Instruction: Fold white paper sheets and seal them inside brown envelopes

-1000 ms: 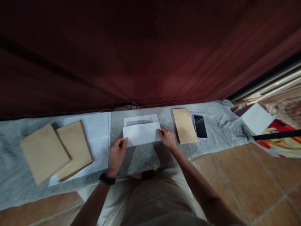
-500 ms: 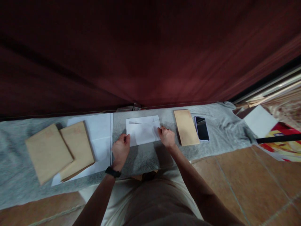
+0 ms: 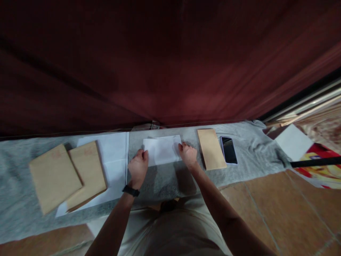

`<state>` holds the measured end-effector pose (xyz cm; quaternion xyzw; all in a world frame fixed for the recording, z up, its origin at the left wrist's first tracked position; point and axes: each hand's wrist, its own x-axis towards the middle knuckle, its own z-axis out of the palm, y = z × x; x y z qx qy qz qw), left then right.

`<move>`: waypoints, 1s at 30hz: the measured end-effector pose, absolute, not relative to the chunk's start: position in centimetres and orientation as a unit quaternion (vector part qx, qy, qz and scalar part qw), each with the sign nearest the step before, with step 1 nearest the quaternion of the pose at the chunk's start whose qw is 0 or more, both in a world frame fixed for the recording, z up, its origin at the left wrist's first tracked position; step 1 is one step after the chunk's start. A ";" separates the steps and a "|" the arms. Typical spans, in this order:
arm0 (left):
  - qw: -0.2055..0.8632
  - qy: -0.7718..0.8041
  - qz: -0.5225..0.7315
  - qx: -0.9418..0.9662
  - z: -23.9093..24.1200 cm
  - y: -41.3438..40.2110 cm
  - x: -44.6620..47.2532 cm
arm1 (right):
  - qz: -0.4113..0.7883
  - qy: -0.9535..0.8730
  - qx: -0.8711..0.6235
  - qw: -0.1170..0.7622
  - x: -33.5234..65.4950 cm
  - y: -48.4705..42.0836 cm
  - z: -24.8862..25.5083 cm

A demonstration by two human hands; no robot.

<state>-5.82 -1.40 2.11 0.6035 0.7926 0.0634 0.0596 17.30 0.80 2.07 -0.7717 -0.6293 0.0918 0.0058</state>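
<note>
A white envelope [image 3: 162,149] lies flat on the grey cloth [image 3: 165,179] in front of me. My left hand [image 3: 138,167] grips its left edge, fingers curled over the corner; a black watch band sits on that wrist. My right hand [image 3: 188,155] holds the right edge the same way, fingertips pressed on the paper. Both hands rest on the cloth on either side of the envelope.
Two brown envelopes [image 3: 68,174] lie on white sheets [image 3: 112,156] at the left. A third brown envelope [image 3: 211,148] and a dark phone [image 3: 229,150] lie to the right. A dark red curtain [image 3: 170,60] hangs behind. White paper [image 3: 293,141] and tiled floor [image 3: 279,209] are at right.
The folded white sheet held in front of the envelope has gone in, so only the envelope shows. Both hands have moved forward and inward to its edges.
</note>
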 end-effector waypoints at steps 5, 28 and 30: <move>0.034 0.792 0.053 0.608 1.8 -1.1 -5.5 | 0.086 -0.623 -0.777 0.009 17.0 1.2 1.9; 0.008 0.784 0.028 0.620 1.2 -0.8 -5.0 | 0.077 -0.772 -0.599 0.196 12.1 -2.3 -2.1; 0.009 0.787 0.027 0.616 1.2 -0.8 -5.0 | 0.073 -0.769 -0.604 0.195 12.1 -2.3 -2.2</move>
